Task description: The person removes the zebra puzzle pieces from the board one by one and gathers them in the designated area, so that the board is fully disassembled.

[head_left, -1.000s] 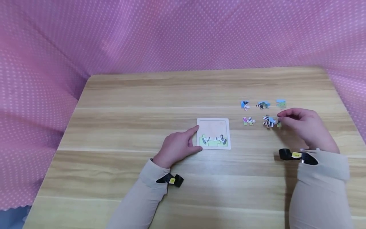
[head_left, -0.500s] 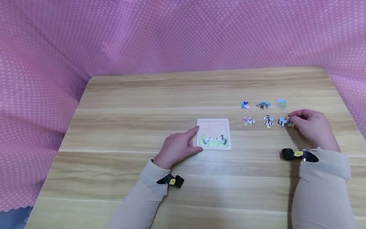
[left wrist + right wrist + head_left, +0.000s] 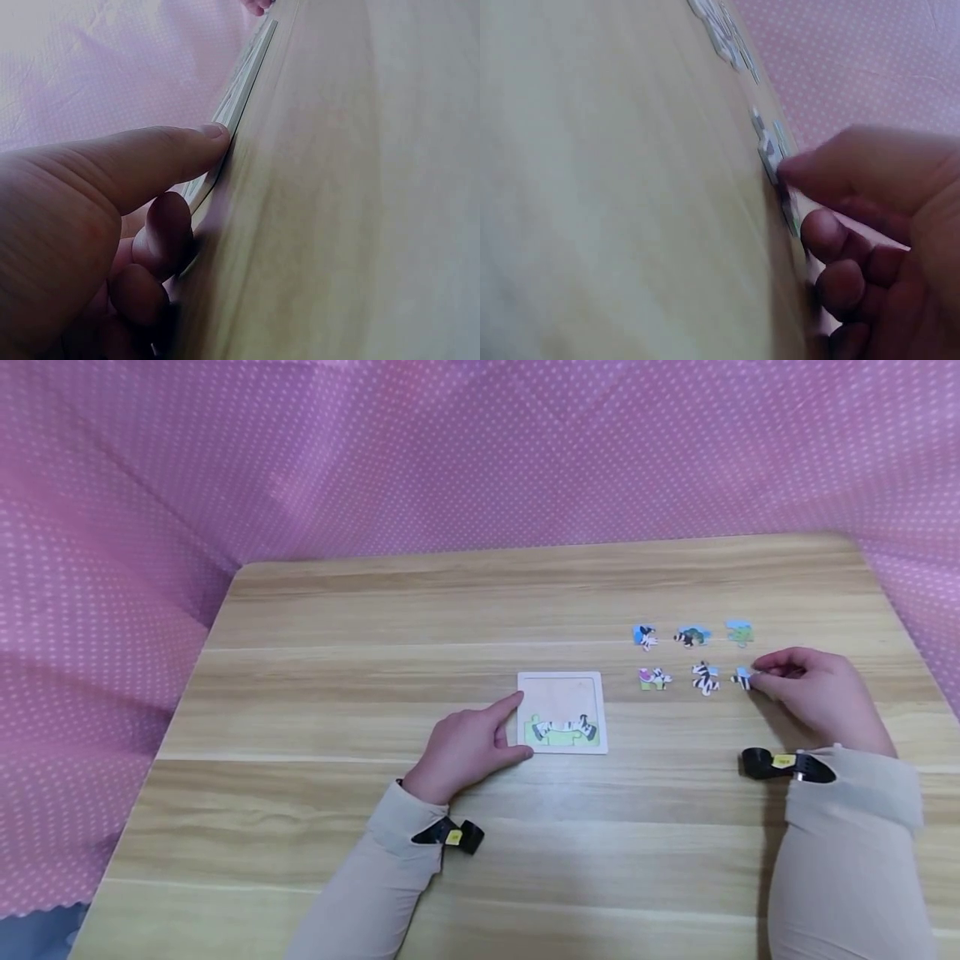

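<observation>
A small square puzzle tray with a pale rim lies on the table, its lower part filled with joined pieces showing green ground and zebra legs. My left hand touches the tray's left side, index fingertip on the edge and thumb at the near left corner. In the left wrist view, my thumb lies along the tray's edge. My right hand pinches a striped puzzle piece with thumb and index finger, low at the table. Those fingers hide the piece's right part; in the right wrist view the thumb covers some of it.
Left of the held piece lie a zebra-striped piece and a piece with pink and green. Behind them is a row of three: a blue one, a dark-patterned one and a green one. A pink dotted cloth hangs behind the table.
My right hand has moved right, carrying the striped piece away from the zebra-striped piece beside it; lately its fingers shifted slightly left over the piece. The left hand and tray keep their place.
</observation>
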Action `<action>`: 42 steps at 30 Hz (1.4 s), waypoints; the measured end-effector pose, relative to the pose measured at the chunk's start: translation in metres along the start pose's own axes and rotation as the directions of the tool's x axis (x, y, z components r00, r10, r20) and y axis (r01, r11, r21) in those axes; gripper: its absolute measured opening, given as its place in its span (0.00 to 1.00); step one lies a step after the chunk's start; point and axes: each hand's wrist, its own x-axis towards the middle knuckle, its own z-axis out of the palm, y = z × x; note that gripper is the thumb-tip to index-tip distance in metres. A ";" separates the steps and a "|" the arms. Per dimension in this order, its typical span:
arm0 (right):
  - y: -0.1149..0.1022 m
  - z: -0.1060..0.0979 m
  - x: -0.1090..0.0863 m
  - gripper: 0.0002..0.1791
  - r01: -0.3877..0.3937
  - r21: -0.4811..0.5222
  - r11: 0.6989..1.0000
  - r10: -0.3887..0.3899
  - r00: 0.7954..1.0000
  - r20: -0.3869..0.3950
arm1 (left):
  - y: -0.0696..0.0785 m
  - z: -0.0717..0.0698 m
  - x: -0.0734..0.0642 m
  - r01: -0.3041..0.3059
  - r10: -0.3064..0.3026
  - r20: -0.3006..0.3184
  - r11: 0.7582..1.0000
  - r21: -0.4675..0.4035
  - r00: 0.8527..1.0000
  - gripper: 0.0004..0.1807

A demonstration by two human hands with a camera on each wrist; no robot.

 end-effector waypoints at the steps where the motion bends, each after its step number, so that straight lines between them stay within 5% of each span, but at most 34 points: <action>1: 0.000 0.000 0.000 0.28 0.002 -0.005 1.000 -0.002 1.000 0.007 | 0.000 0.000 0.000 0.000 0.000 0.000 1.000 0.000 1.000 0.44; 10: -0.003 0.000 -0.002 0.28 -0.011 0.005 1.000 0.011 0.999 -0.030 | 0.001 -0.001 -0.001 0.002 -0.002 -0.001 1.000 0.025 1.000 0.44; 16: -0.023 -0.002 -0.009 0.25 0.009 0.112 0.994 -0.002 0.998 -0.065 | 0.003 -0.002 -0.001 0.012 -0.012 0.004 1.000 0.010 1.000 0.44; 22: -0.059 0.005 -0.014 0.22 0.098 0.196 0.976 -0.090 0.995 -0.047 | 0.003 -0.004 -0.001 0.017 -0.017 0.011 1.000 -0.005 1.000 0.44; 35: -0.106 0.029 -0.018 0.16 0.248 0.188 0.950 -0.248 0.968 -0.023 | 0.004 -0.007 0.005 0.006 -0.004 0.031 0.999 -0.042 1.000 0.45; 42: -0.129 0.052 -0.026 0.14 0.360 0.116 0.926 -0.369 0.928 0.062 | 0.004 -0.004 0.000 0.034 -0.032 0.034 0.998 -0.047 0.999 0.45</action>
